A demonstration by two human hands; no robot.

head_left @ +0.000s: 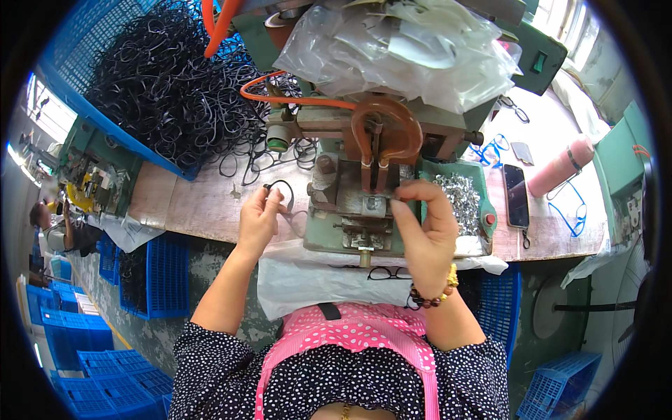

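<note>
My left hand (259, 218) is closed on a black eyeglass frame (285, 187), pinching it left of the machine; part of the frame is hidden by the fingers. My right hand (428, 234) reaches to the right side of the small metal fixture (374, 204), its thumb and index finger bent close together. Whatever lies between those fingertips is too small or hidden to make out. Just above the fixture ends a copper-coloured loop (411, 129) on the green bench machine (318, 239). Beside the right hand stands a green tray (428, 170) of small silvery metal pieces (458, 199).
A blue basket (115, 133) heaped with black eyeglass frames (175, 91) stands at the left. On the right are a phone (516, 196), a pink bottle (561, 166) and blue glasses (577, 217). A black frame (386, 273) lies on white plastic (287, 283) below the machine. Another person (70, 234) is far left.
</note>
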